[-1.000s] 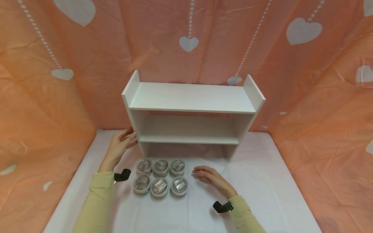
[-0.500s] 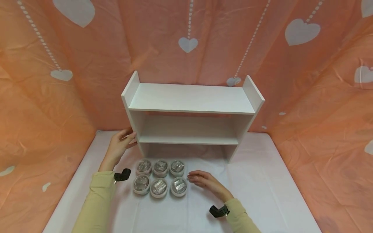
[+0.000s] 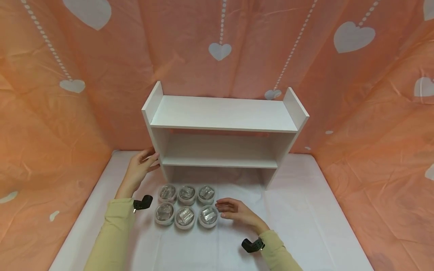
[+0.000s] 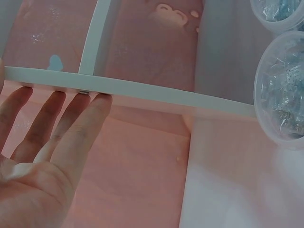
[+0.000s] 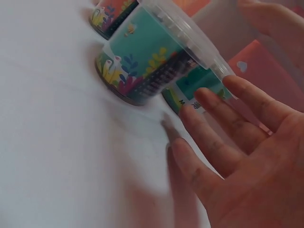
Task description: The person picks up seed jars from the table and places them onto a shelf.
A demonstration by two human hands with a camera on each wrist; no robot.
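A white shelf unit (image 3: pixel 222 113) stands upright at the back. Against its left side panel, my left hand (image 3: pixel 137 171) rests its fingertips; the left wrist view shows those fingers (image 4: pixel 80 137) extended to the panel edge (image 4: pixel 156 92). Several round tubs with clear lids stand in two rows in front of the unit. My right hand (image 3: pixel 239 211) is beside the front right tub (image 3: pixel 208 216), fingers loosely bent and holding nothing. In the right wrist view, a tub (image 5: pixel 137 57) shows a teal wall with printed plants, and the fingertips lie near the tubs behind it.
A white cloth (image 3: pixel 305 218) covers the table. Orange curtains with pale hearts (image 3: pixel 219 51) enclose the back and sides. The lower shelf board (image 3: pixel 220 150) sits above the back row of tubs. Each wrist bears a black camera.
My right hand has moved left and slightly down, closer to the front right tub, and its thumb now shows apart from the fingers. The left hand, shelf unit and tubs stay in place.
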